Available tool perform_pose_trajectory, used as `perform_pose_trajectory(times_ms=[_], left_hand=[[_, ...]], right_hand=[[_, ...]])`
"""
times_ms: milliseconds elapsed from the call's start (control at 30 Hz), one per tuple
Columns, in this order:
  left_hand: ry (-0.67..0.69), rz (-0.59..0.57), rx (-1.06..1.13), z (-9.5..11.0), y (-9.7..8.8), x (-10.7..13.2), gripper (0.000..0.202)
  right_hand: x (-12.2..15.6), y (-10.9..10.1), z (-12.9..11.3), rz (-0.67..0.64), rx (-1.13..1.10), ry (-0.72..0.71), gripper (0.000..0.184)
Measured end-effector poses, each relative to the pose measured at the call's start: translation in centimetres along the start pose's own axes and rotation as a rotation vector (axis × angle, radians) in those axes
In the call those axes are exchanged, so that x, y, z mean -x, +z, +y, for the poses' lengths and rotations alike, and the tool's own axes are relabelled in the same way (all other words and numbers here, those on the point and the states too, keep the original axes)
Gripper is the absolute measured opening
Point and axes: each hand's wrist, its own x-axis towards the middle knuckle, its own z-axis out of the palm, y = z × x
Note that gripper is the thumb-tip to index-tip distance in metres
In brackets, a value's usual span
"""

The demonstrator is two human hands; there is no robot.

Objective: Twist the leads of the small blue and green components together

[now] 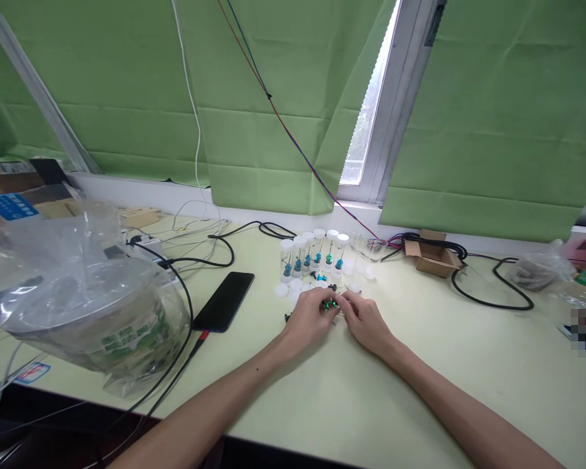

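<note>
My left hand (308,317) is closed around a small shiny green metallic part (329,304), its fingertips curled over it. Close against it, my right hand (367,320) has thumb and fingers pinched together at the part's right side; what sits between them is too small to make out. Just beyond the hands lie a small blue part (321,277), a black piece (333,287) and several loose white caps (295,285). Behind these stands a group of clear vials (297,262) with white lids, holding thin rods and blue or green pieces.
To the left are a black phone (224,301) and a large plastic-wrapped bowl (127,326) with a black cable (188,293) across it. An open cardboard box (432,257) stands at the back right, near cables. A clear plastic bag (540,267) lies far right.
</note>
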Motion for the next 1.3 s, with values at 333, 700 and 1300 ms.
perform_pose_trajectory(times_ms=[333, 700, 1300], left_hand=[[-0.012, 0.027, -0.006, -0.23, 0.02, -0.11, 0.013], [0.006, -0.012, 0.0, -0.12, 0.16, 0.02, 0.012], [-0.062, 0.014, 0.05, -0.14, -0.17, -0.22, 0.012]], right_hand=[[0.24, -0.22, -0.43, -0.06, -0.109, 0.016, 0.028], [-0.15, -0.05, 0.31, 0.015, -0.003, -0.042, 0.038], [0.15, -0.14, -0.31, -0.064, -0.094, 0.007, 0.026]])
